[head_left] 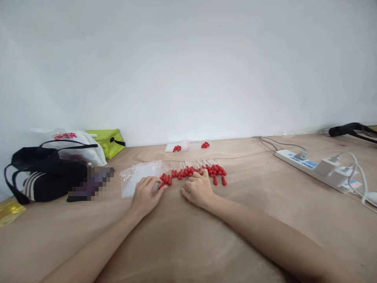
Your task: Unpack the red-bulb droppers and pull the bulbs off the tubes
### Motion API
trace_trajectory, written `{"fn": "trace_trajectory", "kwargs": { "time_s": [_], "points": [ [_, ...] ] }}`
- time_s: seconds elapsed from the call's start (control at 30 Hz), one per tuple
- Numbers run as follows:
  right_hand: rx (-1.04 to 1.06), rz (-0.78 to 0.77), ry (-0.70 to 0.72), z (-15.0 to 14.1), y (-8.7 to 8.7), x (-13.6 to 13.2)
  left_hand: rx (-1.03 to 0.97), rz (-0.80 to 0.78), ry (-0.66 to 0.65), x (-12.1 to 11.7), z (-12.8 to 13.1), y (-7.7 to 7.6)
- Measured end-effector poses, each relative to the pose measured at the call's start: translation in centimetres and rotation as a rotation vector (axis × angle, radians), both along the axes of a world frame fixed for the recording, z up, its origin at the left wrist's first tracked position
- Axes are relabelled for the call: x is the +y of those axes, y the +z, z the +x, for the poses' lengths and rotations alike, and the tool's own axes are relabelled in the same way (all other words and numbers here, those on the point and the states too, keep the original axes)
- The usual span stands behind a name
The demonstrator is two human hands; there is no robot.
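A row of droppers with red rubber bulbs and thin pale stems [218, 169] lies on the wooden table, bulbs towards me. My left hand [147, 194] is at the left end of the row, thumb and forefinger around the red bulb of one dropper [161, 185]. Several more red bulbs lie just beyond those fingertips. My right hand [198, 188] rests over the middle of the row with its fingers curled against the bulbs; what they hold, if anything, is hidden. A clear zip bag [131, 184] lies flat beside my left hand, partly covered by it.
Two small zip bags with red bulbs [177, 148] [205, 145] lie near the wall. On the left are a black bag [50, 181], a white plastic bag [88, 147] and a green case [110, 141]. A power strip [309, 167] with plugs and cables stands on the right.
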State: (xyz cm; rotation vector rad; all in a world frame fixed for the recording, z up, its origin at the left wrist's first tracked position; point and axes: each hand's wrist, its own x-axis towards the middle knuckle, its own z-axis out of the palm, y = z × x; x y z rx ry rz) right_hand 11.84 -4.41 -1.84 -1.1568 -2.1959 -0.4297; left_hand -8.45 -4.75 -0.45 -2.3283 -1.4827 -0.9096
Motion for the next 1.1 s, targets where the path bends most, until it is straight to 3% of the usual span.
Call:
{"fn": "trace_trajectory", "kwargs": {
  "time_s": [0.17,0.4,0.57,0.73,0.97,1.1],
  "points": [
    [0.001,-0.163,-0.028,-0.2,0.7,-0.9,0.059,-0.040,0.042,0.6,2.5,1.2],
    [-0.009,-0.251,-0.019,0.1,0.9,-1.2,0.074,-0.298,0.295,4.3,6.6,2.9],
    [0.016,-0.252,0.001,0.2,0.7,-1.2,0.091,-0.412,0.363,5.9,7.6,3.0],
    [0.041,-0.249,0.006,0.3,0.6,-1.1,0.109,-0.419,0.377,6.1,8.0,2.7],
    [0.152,-0.100,0.046,1.3,0.5,-1.7,0.117,-0.375,0.366,6.0,8.2,3.7],
    [0.261,0.057,0.006,3.4,0.2,-2.3,0.133,-0.276,0.264,3.9,6.6,4.5]
  ]
}}
